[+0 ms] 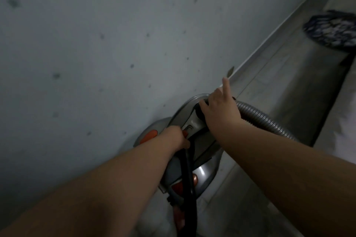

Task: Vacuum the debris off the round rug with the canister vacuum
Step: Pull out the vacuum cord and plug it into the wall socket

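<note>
A grey canister vacuum with orange buttons stands against a pale wall. My left hand is closed around its handle near the middle of the body. My right hand rests on the hose collar at the front of the vacuum, index finger sticking up. A ribbed grey hose runs from that collar off to the right behind my right forearm. A black cord or strap hangs down over the canister. The round rug, dark with a light pattern, lies far away at the upper right, blurred.
A grey-white wall with dark spots fills the left and centre, with a white baseboard along its foot. Light wood-look floor runs up toward the rug. A white surface edges in at the right.
</note>
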The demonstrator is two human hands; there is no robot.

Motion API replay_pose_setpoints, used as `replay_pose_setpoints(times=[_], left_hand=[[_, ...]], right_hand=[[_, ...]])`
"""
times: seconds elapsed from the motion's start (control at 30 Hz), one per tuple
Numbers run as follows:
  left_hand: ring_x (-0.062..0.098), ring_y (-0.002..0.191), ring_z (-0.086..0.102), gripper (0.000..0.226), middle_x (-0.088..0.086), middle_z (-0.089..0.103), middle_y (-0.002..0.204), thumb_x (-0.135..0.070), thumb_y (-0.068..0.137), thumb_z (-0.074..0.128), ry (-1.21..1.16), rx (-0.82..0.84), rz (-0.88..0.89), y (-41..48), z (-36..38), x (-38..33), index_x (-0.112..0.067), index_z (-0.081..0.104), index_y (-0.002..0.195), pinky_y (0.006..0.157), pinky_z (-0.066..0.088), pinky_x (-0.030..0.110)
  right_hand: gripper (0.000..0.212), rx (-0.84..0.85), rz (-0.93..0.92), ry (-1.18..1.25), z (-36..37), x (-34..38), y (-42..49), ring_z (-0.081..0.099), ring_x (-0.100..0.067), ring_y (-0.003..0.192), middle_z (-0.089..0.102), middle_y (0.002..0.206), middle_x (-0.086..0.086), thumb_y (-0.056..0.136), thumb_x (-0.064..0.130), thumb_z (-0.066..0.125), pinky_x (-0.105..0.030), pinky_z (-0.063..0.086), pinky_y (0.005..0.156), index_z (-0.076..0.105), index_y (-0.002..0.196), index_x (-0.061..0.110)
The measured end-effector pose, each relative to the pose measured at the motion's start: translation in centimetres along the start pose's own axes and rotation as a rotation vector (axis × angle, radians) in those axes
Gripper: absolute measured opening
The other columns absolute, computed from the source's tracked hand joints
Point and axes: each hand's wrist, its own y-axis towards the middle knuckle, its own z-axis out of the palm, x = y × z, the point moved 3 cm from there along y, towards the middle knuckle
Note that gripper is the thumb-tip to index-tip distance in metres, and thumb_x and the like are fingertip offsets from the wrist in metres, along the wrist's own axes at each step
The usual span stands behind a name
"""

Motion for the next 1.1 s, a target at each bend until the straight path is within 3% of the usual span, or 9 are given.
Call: replay_pose_setpoints(times=[0.2,0.3,0.43,0.8,1.1], left_hand=[[0.027,0.109,0.059,0.048,0.014,0.061,0.120,-0.035,0.080,0.066,0.055,0.078,0.074,9.6,-3.5,-10.5,-0.007,0.060,0.119,0.096,0.048,0.032],[0.029,0.111,0.058,0.050,0.015,0.059,0.121,-0.036,0.081,0.066,0.124,0.093,0.126,12.9,-5.5,-15.6,-0.007,0.058,0.121,0.096,0.048,0.033],[0.030,0.111,0.058,0.054,0.015,0.058,0.123,-0.036,0.080,0.066,0.198,0.103,0.165,17.4,-7.3,-21.7,-0.005,0.054,0.123,0.094,0.049,0.033],[0.027,0.112,0.057,0.054,0.012,0.058,0.125,-0.034,0.079,0.069,0.168,0.100,0.147,31.1,-11.1,-43.9,-0.007,0.053,0.124,0.093,0.047,0.030],[0.025,0.114,0.057,0.053,0.011,0.057,0.127,-0.034,0.081,0.065,0.211,0.071,0.227,43.1,-16.3,-61.8,-0.007,0.053,0.126,0.078,0.039,0.022]], right_hand=[[0.059,0.089,0.068,-0.056,4.1,-9.5,7.8,0.036,-0.034,0.136,0.042,0.145,-0.013,0.098,0.040,0.044,-0.065,-0.004,0.114,0.030,0.151,0.016],[0.063,0.137,0.128,-0.004,6.4,-14.4,10.5,0.039,-0.036,0.131,0.039,0.145,-0.016,0.097,0.039,0.046,-0.060,0.015,0.114,0.025,0.152,0.017],[0.058,0.157,0.215,0.149,10.4,-20.0,14.0,0.041,-0.035,0.124,0.039,0.139,-0.017,0.096,0.034,0.047,-0.048,0.031,0.102,0.029,0.148,0.018],[0.045,0.113,0.191,0.203,23.3,-40.5,25.7,0.043,-0.033,0.118,0.042,0.131,-0.015,0.097,0.032,0.045,-0.042,0.032,0.095,0.039,0.138,0.016],[0.045,0.074,0.230,0.184,32.3,-57.7,35.8,0.044,-0.031,0.118,0.045,0.129,-0.012,0.098,0.034,0.043,-0.041,0.030,0.094,0.040,0.140,0.019]])
